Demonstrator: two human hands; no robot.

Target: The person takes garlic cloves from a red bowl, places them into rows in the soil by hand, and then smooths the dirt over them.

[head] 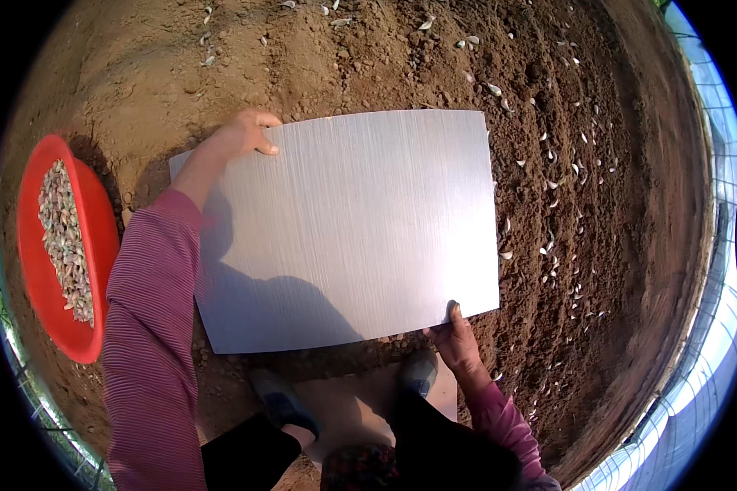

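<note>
A flat rectangular board (368, 227) with a silvery, brushed-looking face spans the middle of the view above the soil. My left hand (245, 135) grips its far edge toward the left, thumb on the upper face. At the near edge, toward the right corner, my right hand (457, 340) pinches the board with the thumb on top. Shadows fall across its left and lower parts. The fingers beneath the board are mostly hidden, as is the ground under it.
At the left stands a red plastic basin (101, 208) holding many garlic cloves (64, 239). Loose cloves lie in rows on the tilled soil (528, 202) at the right, with more at the far side. My shoes (417, 374) rest by a pale sheet (338, 399). Plastic sheeting (728, 153) borders the plot.
</note>
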